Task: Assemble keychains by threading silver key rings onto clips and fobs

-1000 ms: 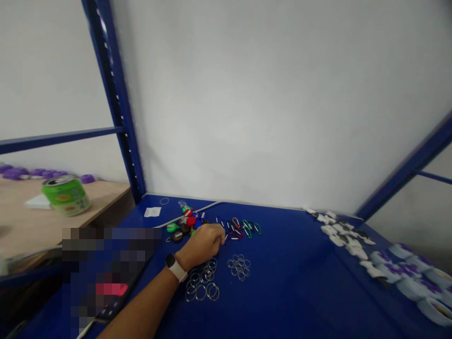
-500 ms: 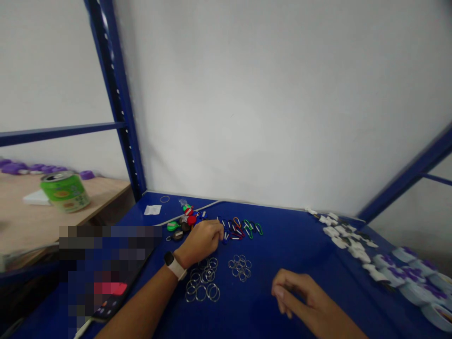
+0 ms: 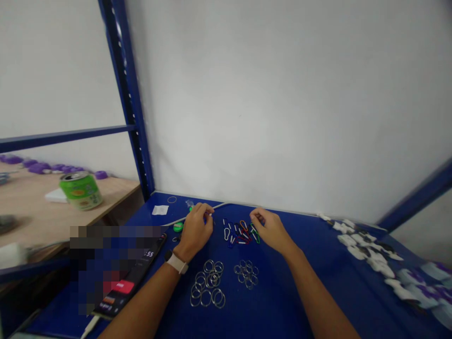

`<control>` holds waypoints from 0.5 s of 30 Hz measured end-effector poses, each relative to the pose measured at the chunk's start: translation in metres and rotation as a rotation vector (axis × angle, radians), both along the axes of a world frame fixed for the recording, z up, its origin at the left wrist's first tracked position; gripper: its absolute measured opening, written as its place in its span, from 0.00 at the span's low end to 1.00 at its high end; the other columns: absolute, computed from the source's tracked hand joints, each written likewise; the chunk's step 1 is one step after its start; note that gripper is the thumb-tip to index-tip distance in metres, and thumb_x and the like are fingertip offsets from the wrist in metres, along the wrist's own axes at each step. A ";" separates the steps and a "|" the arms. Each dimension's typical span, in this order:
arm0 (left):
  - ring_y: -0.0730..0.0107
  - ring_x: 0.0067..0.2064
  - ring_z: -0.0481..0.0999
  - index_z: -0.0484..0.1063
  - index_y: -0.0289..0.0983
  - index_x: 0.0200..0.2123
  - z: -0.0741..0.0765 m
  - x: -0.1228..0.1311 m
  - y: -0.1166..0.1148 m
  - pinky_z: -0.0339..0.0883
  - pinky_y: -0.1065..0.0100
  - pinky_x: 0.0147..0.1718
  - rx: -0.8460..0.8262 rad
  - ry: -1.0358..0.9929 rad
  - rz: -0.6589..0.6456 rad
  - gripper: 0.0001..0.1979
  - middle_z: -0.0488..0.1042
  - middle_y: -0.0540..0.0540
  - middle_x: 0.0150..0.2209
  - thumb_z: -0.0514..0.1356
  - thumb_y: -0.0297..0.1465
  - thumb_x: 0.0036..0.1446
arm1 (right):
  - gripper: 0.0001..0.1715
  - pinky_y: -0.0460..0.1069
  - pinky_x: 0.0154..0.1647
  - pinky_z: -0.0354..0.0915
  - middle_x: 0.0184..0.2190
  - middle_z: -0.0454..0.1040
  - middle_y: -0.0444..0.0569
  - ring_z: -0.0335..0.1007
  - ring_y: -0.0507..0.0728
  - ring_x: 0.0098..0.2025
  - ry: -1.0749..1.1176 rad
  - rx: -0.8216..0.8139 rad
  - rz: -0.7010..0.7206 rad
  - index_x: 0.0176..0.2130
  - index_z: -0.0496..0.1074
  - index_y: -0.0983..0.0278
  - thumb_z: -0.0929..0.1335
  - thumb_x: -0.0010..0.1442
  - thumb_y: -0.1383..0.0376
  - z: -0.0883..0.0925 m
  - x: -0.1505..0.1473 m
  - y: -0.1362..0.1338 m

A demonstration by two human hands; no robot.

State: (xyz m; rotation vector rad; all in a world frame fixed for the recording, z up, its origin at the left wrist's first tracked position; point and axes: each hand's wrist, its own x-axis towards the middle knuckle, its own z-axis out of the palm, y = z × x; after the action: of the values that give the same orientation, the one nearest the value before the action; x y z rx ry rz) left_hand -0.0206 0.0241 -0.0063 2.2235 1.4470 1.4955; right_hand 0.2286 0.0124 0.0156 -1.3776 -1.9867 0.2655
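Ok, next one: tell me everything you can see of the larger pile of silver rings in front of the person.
The larger pile of rings is a loose, flat heap of shiny, silver-looking metal rings, probably split key rings, overlapping at odd angles. It lies directly on the blue shelf top, below the left hand and beside a smaller pile of rings. No hand touches it.

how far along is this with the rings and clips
Looks done: the large rings and small rings lie in two separate piles. In hand: the left hand and right hand each pinch at something too small to make out, the right beside the carabiners. Left: those carabiners lie in a loose heap, and the green tag lies loose too.
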 end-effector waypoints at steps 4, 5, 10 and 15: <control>0.63 0.37 0.73 0.69 0.38 0.33 0.000 -0.001 0.001 0.66 0.63 0.39 -0.005 0.004 0.015 0.13 0.72 0.47 0.33 0.54 0.15 0.52 | 0.12 0.48 0.35 0.62 0.29 0.75 0.47 0.71 0.55 0.31 0.013 0.066 -0.105 0.36 0.71 0.63 0.61 0.64 0.62 -0.026 0.019 0.010; 0.63 0.37 0.73 0.68 0.38 0.33 -0.001 -0.001 0.002 0.66 0.63 0.39 -0.005 0.008 0.016 0.13 0.72 0.47 0.33 0.54 0.15 0.52 | 0.11 0.48 0.35 0.63 0.30 0.75 0.48 0.71 0.56 0.32 -0.015 0.073 -0.125 0.36 0.71 0.63 0.61 0.64 0.62 -0.029 0.025 0.009; 0.64 0.36 0.72 0.69 0.38 0.33 -0.001 0.001 0.000 0.66 0.64 0.38 -0.011 0.027 0.013 0.12 0.71 0.48 0.32 0.53 0.15 0.53 | 0.11 0.50 0.36 0.60 0.30 0.75 0.50 0.71 0.57 0.32 -0.347 -0.013 -0.254 0.32 0.70 0.63 0.61 0.63 0.65 -0.028 0.056 -0.001; 0.64 0.36 0.72 0.69 0.38 0.33 -0.001 0.007 -0.005 0.65 0.64 0.36 -0.041 0.061 -0.028 0.12 0.71 0.47 0.32 0.53 0.16 0.53 | 0.08 0.47 0.30 0.58 0.24 0.73 0.46 0.69 0.55 0.27 -0.273 -0.256 -0.167 0.32 0.71 0.63 0.64 0.62 0.65 -0.022 0.068 -0.006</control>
State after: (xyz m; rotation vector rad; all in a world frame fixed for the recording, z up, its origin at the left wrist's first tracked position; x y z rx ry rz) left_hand -0.0137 0.0187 -0.0072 2.2752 1.4433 1.3885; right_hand 0.2970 0.0062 -0.0069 -1.8157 -2.0948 0.2738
